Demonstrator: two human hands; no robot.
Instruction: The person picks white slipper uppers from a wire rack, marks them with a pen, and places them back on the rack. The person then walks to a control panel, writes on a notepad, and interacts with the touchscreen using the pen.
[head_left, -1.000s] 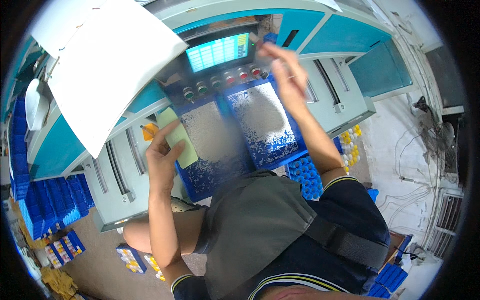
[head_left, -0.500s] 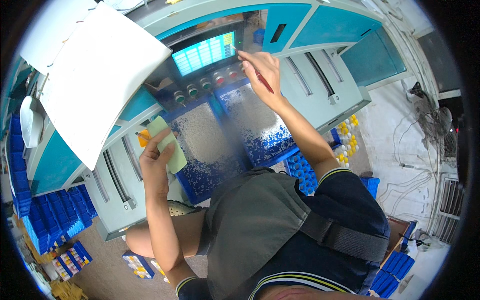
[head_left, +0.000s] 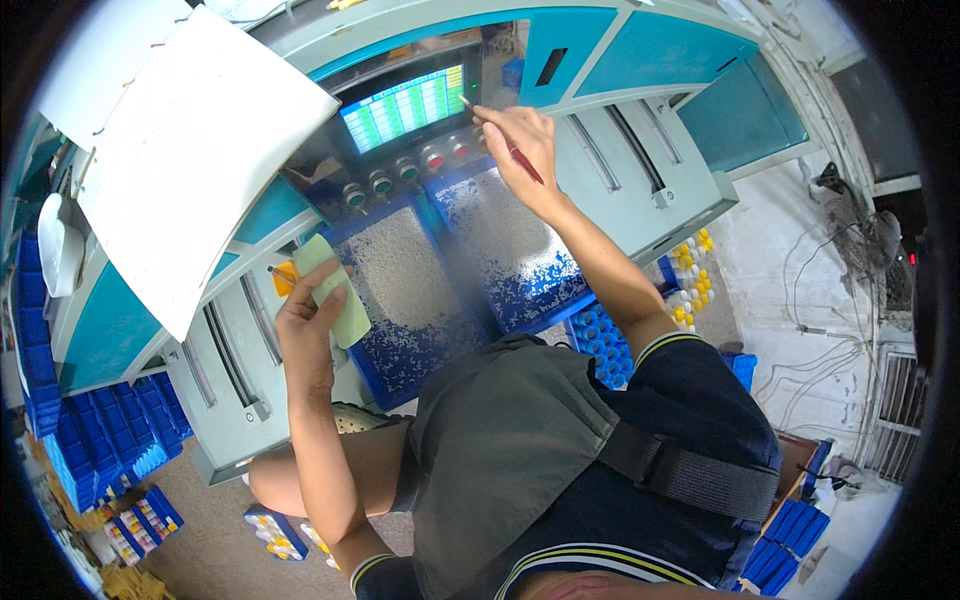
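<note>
By the screen [head_left: 403, 108], right hand [head_left: 533, 148] raised, pen [head_left: 525, 164] pinched aslant.

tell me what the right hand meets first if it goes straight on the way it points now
Most likely the lit screen, near its right edge, with the red pen in the right hand leading; whether the tip already touches is unclear.

Can see two blue trays [head_left: 378, 382] side by side up front, between the two wings of a pale grey-green desk [head_left: 697, 185], both loaded with loose white granules [head_left: 400, 268], kinda patchy toward the near edge. Hard to make out the surface right under them. Down on the brownish floor [head_left: 215, 502], lower left: a blue box [head_left: 290, 527] of white and yellow round pieces [head_left: 272, 533].
</note>
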